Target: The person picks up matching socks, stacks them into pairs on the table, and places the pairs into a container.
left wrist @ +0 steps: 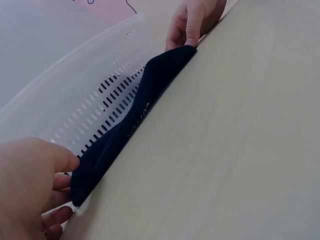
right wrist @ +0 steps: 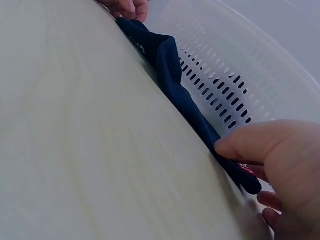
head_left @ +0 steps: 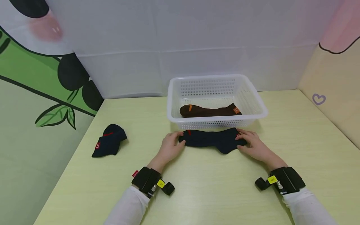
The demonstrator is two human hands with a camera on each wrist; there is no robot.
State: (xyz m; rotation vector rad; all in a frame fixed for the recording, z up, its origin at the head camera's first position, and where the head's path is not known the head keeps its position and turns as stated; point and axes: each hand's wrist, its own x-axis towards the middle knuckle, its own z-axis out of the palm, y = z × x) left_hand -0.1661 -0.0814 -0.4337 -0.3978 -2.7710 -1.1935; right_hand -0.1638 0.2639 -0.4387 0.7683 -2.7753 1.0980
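A navy sock (head_left: 208, 138) with a red mark near its toe lies sideways on the table, just in front of the white basket. At its toe end, my left hand (head_left: 171, 146) pinches the fabric between thumb and fingers. My right hand (head_left: 254, 145) pinches the cuff at the other end, its thumb on the near side of the sock (right wrist: 172, 87). Between the two hands the sock is stretched out nearly straight, its heel pointing toward me. Inside the basket (head_left: 216, 78) lies a brown sock (head_left: 209, 111) with orange marks.
Another navy sock item (head_left: 109, 142), folded over with red marks, lies on the left of the pale table (head_left: 213, 193). Behind the basket hangs a white cloth backdrop (head_left: 126, 75). A printed side panel (head_left: 337, 93) stands along the right edge.
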